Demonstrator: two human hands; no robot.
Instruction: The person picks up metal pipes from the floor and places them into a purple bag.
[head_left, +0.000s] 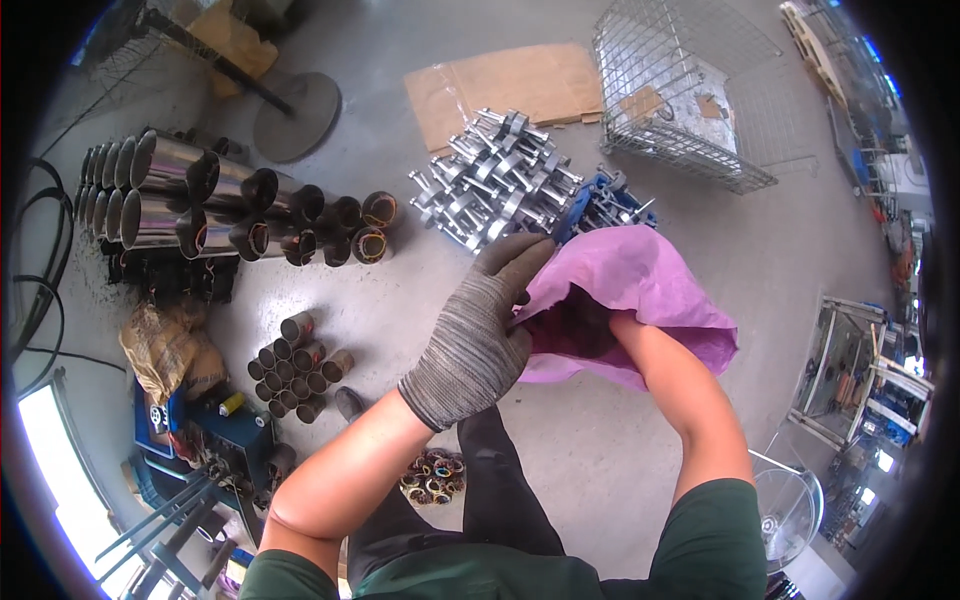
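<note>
Two hands are meeting at a pink bag (635, 255) in the head view, and we are looking down on them from the wearer's own height. The bag is hanging open just off centre, toward 3 o'clock, its mouth facing the wearer. The left hand (480, 325), in a grey knitted glove with darker fingers, is closing on the bag's rim at the 9 o'clock side, fingers above and thumb below. The right hand (598, 328) is reaching into the bag from 4 o'clock; we are seeing its bare forearm, but shadow and plastic are hiding the fingers, so we cannot tell how far open they are or whether they are holding anything.

Beyond the bag, at 12 o'clock, a heap of silvery metal parts (500, 180) is lying on the floor, with a flat cardboard sheet (505, 85) stretching out behind it. Between 1 and 2 o'clock a wire mesh cage (690, 120) is standing. At 10 o'clock we are finding long shiny tubes (165, 170) stacked in rows, their ends facing us; at 8 o'clock, shorter tubes (290, 370) are clustering. Near 6 o'clock, a bunch of ringed parts (435, 475) is sitting beside the wearer's dark-trousered legs (505, 490).
</note>
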